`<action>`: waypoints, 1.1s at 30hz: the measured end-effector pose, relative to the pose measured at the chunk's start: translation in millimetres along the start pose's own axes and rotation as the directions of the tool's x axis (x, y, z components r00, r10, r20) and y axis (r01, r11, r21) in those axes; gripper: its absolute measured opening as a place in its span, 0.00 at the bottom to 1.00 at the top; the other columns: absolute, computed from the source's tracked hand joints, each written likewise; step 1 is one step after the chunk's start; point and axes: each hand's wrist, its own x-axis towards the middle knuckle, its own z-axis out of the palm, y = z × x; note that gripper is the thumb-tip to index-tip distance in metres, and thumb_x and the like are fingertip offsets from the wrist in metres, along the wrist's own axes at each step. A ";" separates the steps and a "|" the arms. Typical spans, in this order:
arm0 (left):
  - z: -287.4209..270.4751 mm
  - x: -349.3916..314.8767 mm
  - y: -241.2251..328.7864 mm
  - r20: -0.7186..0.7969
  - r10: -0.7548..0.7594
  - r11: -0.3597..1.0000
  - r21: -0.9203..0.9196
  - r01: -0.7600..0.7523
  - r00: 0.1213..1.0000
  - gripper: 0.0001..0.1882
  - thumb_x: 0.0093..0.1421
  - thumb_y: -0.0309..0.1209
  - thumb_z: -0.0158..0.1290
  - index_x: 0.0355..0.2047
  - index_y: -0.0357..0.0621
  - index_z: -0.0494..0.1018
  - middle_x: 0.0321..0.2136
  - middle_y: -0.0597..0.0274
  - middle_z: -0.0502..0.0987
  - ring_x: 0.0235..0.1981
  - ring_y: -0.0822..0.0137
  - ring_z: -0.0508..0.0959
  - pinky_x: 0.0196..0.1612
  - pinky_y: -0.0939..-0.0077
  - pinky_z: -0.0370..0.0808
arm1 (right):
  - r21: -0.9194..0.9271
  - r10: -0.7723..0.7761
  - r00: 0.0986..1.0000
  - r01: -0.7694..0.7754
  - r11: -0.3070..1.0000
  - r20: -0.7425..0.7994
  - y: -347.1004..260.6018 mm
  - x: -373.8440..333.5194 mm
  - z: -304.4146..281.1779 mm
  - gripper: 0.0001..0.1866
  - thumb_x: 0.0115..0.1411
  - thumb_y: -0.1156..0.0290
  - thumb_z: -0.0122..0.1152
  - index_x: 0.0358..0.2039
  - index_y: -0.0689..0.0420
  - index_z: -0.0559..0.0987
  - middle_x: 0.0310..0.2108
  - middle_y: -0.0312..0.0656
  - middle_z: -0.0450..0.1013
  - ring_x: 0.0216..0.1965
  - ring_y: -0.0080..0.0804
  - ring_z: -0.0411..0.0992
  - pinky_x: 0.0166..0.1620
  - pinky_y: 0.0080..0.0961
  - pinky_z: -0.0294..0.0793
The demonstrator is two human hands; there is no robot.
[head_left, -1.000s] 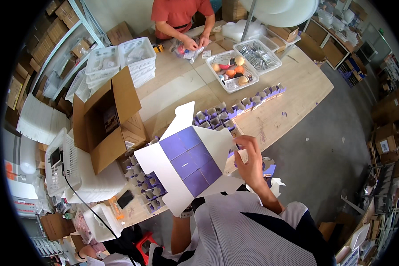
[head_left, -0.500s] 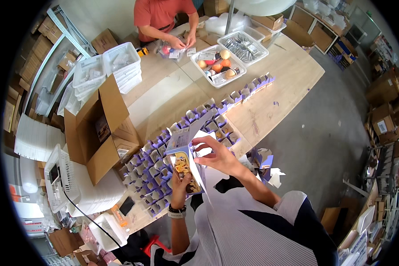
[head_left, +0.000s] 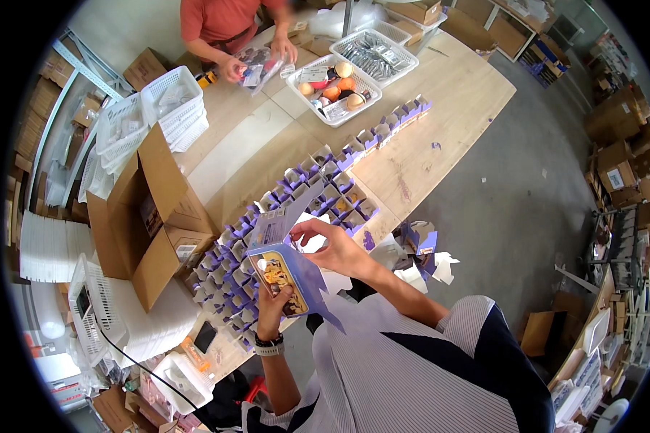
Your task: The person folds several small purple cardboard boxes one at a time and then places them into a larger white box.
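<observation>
The left hand (head_left: 273, 307) grips the lower end of a small purple carton (head_left: 285, 278) from beneath, fingers curled around its edge, a dark band and a pale one around the wrist. The carton is held up above the near edge of the wooden table (head_left: 440, 130), tilted, with a window on its face showing yellowish and dark contents; whether those are toys or sweets is too small to tell. The right hand (head_left: 336, 249) is closed on the carton's upper part, thumb and fingers pinching the raised flap (head_left: 285, 216) that stands open and pale violet above the box. Both hands thus hold the same carton, just above a dense field of open purple boxes (head_left: 296, 191) that runs in rows diagonally across the table from near the person toward the far right corner. To the left stands a large open cardboard box (head_left: 148, 216), touching a stack of white baskets (head_left: 162, 108) farther back. At the far side, another person in a red shirt (head_left: 220, 18) handles a clear bag (head_left: 256, 65) with both hands, beside a white tray of round coloured items (head_left: 332, 86) and a second tray of grey packets (head_left: 379, 50). Scraps of white and purple card (head_left: 419, 252) lie on the floor just right of the table's near corner.
</observation>
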 end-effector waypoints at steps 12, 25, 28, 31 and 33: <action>-2.8 5.3 0.8 0.020 -0.030 0.998 0.050 0.029 0.999 0.23 0.63 0.25 0.59 0.57 0.36 0.66 0.47 0.62 0.78 0.44 0.71 0.80 0.47 0.74 0.79 | 0.085 0.006 0.996 -0.013 0.996 0.084 7.4 5.3 -10.8 0.26 0.55 0.75 0.73 0.53 0.60 0.74 0.50 0.39 0.74 0.52 0.26 0.72 0.44 0.24 0.83; 3.7 7.7 11.6 -0.019 -0.018 0.992 0.122 0.020 1.000 0.37 0.62 0.33 0.62 0.67 0.37 0.58 0.57 0.58 0.69 0.52 0.67 0.76 0.57 0.71 0.74 | 0.258 0.008 0.992 -0.042 0.965 0.129 18.5 0.3 -13.1 0.29 0.57 0.73 0.71 0.57 0.60 0.68 0.55 0.44 0.69 0.56 0.32 0.71 0.50 0.29 0.81; 6.6 13.4 21.4 -0.046 0.069 0.975 0.216 -0.057 0.997 0.48 0.56 0.34 0.66 0.71 0.39 0.52 0.64 0.54 0.58 0.61 0.63 0.68 0.62 0.68 0.69 | 0.451 -0.014 0.964 -0.111 0.885 0.265 31.3 -2.1 -14.1 0.29 0.61 0.71 0.67 0.61 0.60 0.67 0.57 0.44 0.69 0.59 0.31 0.69 0.57 0.30 0.75; 21.0 16.5 42.9 -0.051 0.264 0.901 0.369 -0.228 0.963 0.52 0.52 0.32 0.68 0.73 0.42 0.51 0.66 0.51 0.55 0.65 0.60 0.63 0.64 0.66 0.67 | 0.491 -0.035 0.978 -0.073 0.868 0.208 44.9 -11.2 -6.6 0.30 0.64 0.70 0.65 0.64 0.60 0.66 0.58 0.42 0.70 0.59 0.30 0.70 0.61 0.30 0.71; 28.5 15.2 57.1 -0.041 0.297 0.808 0.542 -0.228 0.954 0.53 0.51 0.31 0.68 0.73 0.44 0.51 0.65 0.50 0.56 0.65 0.57 0.63 0.64 0.63 0.68 | 0.376 0.069 0.985 -0.123 0.918 0.156 58.4 -22.2 -7.2 0.30 0.65 0.69 0.64 0.65 0.60 0.66 0.58 0.42 0.71 0.59 0.30 0.69 0.61 0.31 0.71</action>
